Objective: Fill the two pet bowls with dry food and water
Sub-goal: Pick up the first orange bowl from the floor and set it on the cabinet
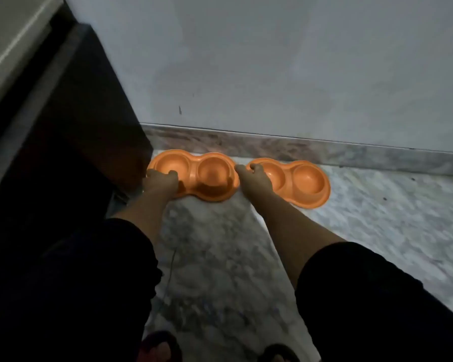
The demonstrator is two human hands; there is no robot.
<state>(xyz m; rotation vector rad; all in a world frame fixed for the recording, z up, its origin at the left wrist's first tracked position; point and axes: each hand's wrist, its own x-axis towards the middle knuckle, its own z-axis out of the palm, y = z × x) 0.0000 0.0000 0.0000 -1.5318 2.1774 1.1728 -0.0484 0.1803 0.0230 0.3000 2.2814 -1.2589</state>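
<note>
Black sandals show at the near edge, planted on the marble floor, and above them two dark sleeves reach forward and down.

Further out, the left hand curls its fingers over the near rim of the left pet bowl, at its left-hand cup. The right hand has its fingers hooked over the left end of the right pet bowl. Each hand looks clenched on a rim, gripping plastic, not just resting on it.

Both bowls are orange double dishes lying flat on the floor, just beside each other without quite touching, close to the stone skirting at the foot of the pale wall. All four cups look empty: no food and no water can be seen. A dark cabinet stands hard against the left bowl's end.

The step in hand appears to be lifting both dishes to carry them off for filling. Each is held at one end only, so the far end will tend to droop; a firmer pinch with the thumb under the rim, or a grip nearer the narrow waist, would keep them level. Lift the left one straight up first, to clear the cabinet's corner. Empty and light, they should come up easily; the balance will matter more once they are full.
</note>
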